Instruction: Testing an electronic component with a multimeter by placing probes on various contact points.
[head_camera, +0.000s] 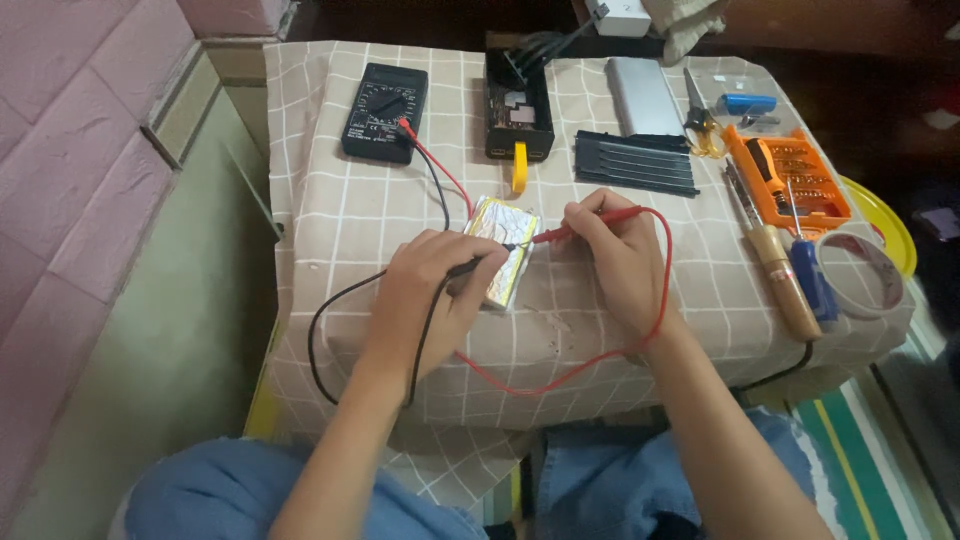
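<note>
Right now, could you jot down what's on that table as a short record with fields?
left hand: holds black probe on silver battery pack
right hand: holds red probe on the pack's edge
meter: black multimeter, leads plugged in
surface: checked tablecloth
right side: orange screwdriver bit set, soldering iron, tape roll

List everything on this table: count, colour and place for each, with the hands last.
Black multimeter: one, far left.
Silver foil-wrapped flat pack: one, centre, under both probe tips.
Black probe with black lead: one, in left hand.
Red probe with red lead: one, in right hand.
Open black electronic case: one, far centre.
Grey metal shell: one, right of the case.
Black ribbed panel: one, below the shell.
Orange screwdriver bit set: one, right.
Wooden-handled tool: one, right edge.
Tape roll: one, pale, right edge.
Checked beige cloth: one, covering the table.
Left hand: grips black probe.
Right hand: grips red probe.
</note>
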